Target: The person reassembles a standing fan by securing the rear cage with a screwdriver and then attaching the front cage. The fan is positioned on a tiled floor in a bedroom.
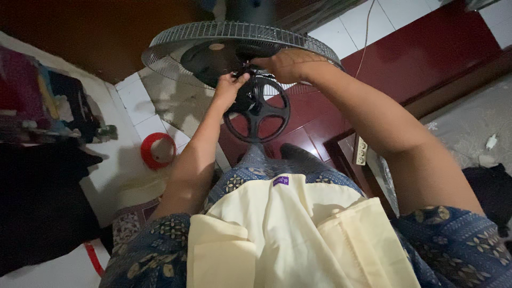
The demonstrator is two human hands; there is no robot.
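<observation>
At the centre of the wire fan guard (176, 40), where a dark round hub plate (213, 56) is seen, a small part that cannot be made out is pinched by the fingers of the left hand (228, 88), while the right hand (285, 64) is curled over the same spot from the other side, its grip being hidden. Just below the hands, a black spoked ring (257, 111) is held upright against the fan. Further out, a red round lid (158, 151) is seen lying on the white tiled floor (141, 109), a white power strip (361, 151) is found beside the dark red floor (426, 53), and a cream cloth (288, 234) is spread across the lap.
</observation>
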